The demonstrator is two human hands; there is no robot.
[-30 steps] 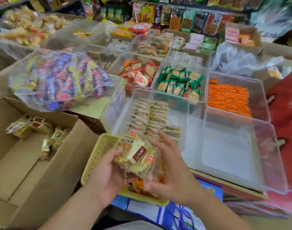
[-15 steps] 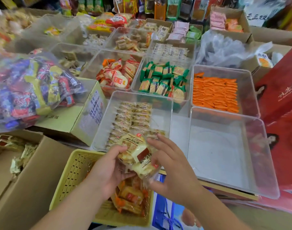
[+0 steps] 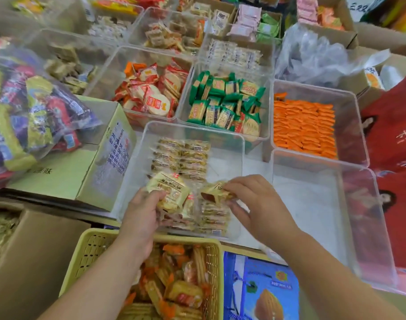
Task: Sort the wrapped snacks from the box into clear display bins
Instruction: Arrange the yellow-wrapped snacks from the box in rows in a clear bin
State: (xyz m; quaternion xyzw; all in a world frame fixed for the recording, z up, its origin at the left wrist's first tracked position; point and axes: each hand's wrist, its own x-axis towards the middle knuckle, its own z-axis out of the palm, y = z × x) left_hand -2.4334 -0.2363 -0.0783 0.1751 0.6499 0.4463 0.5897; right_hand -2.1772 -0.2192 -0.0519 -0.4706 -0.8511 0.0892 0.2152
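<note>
Holding in the left hand (image 3: 142, 211) a stack of cream-wrapped snacks (image 3: 171, 192), fingers and thumb curled round it, over the near left part of a clear display bin (image 3: 192, 127). Pinching in the right hand (image 3: 261, 204) a single snack (image 3: 217, 192) of the same wrap, between thumb and fingertips, tilted, just beside the stack and over the same bin. Hands close together but not touching.

Inside that bin, two neat rows of matching snacks (image 3: 182, 158) along the left side, and a few more (image 3: 212, 219) laid flat under the right hand.

Just this side of the bin, under the left forearm, a yellow perforated basket (image 3: 82, 262) with orange-and-yellow wrapped biscuits (image 3: 181, 294). To the left of the basket, a brown cardboard box (image 3: 36, 262), gold wrappers just visible at its far left edge.

To the right, touching the first bin, a second clear bin (image 3: 312, 215). Behind these, further clear bins: orange packets (image 3: 303, 128), green-wrapped crackers (image 3: 222, 105), red-and-white rice crackers (image 3: 151, 95). At far left, a clear bag of mixed coloured sweets (image 3: 31, 116) resting on a pale green carton (image 3: 59, 179). At bottom right, a blue carton (image 3: 266, 292) with a nut printed on it.
</note>
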